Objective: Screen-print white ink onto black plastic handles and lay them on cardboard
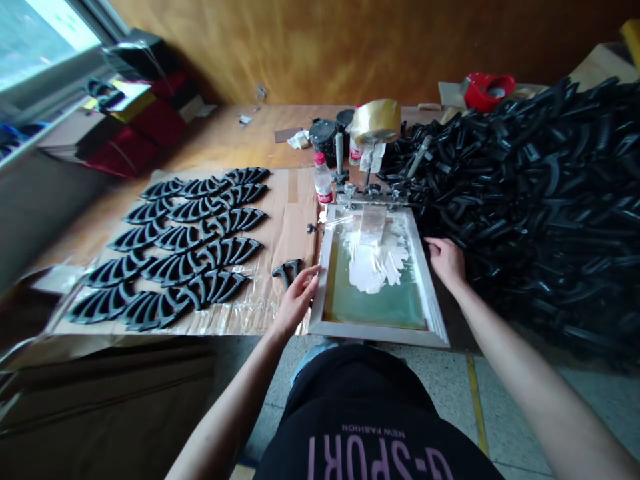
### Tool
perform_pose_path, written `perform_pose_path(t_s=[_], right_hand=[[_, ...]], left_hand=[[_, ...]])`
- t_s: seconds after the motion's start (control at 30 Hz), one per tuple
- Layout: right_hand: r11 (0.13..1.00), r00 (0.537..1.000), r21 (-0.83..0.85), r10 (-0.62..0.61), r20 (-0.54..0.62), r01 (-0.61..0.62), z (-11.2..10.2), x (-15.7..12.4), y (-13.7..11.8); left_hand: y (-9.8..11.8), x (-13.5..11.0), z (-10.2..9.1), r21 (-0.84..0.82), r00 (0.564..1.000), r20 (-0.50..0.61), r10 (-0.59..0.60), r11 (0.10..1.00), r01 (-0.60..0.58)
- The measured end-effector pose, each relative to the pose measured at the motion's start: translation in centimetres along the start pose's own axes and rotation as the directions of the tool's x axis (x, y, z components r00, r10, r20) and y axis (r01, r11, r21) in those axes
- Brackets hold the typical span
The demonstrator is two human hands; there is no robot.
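Black cloth shirt (370, 400) is fronting a rectangular silver-framed green screen (375, 310) bearing smeared white paste (367, 273); left hand (298, 297) and right hand (449, 263) are flanking it, grips indeterminate. Shirt is reading "SPORT", "NEW FASHION".

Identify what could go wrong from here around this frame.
The red-capped bottle stands close to the screen-printing frame; a bump might tip it.
White paste lies exposed on the mesh, so a stray finger could smear it.
Heaped black plastic parts near the right hand could slide toward it.
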State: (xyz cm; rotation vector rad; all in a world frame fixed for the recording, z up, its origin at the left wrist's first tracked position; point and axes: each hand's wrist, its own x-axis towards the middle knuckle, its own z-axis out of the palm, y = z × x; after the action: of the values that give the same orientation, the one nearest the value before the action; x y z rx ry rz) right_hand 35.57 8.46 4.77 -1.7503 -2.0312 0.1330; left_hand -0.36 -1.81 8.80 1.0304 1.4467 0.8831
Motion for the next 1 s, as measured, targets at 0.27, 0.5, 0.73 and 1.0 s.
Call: perform_pose_path(t_s=[0.27,0.5,0.73,1.0], right_hand=[[0.945,0.938,-0.031,-0.32,0.132,0.326,1.2,4.8,-10.7],[0.683,0.616,0.096,-0.703,0.356,0.724,-0.5,-1.7,-9.6],[0.737,0.709,0.064,-0.667,0.229,0.673,0.0,-1.1,-9.7],[0.738,0.706,0.177,-0.675,0.214,0.652,-0.3,-0.6,-9.8]], left_hand=[[-7.2,3.0,1.2,0.109,0.999,0.019,-0.048,0.993,0.046],[-7.2,2.7,1.2,0.108,0.998,-0.032,-0.057,0.992,0.06],[-6.8,2.5,1.4,0.058,0.997,-0.047,-0.067,0.996,0.069],[-5.3,2.1,1.2,0.026,0.997,0.02,-0.071,0.997,0.07]])
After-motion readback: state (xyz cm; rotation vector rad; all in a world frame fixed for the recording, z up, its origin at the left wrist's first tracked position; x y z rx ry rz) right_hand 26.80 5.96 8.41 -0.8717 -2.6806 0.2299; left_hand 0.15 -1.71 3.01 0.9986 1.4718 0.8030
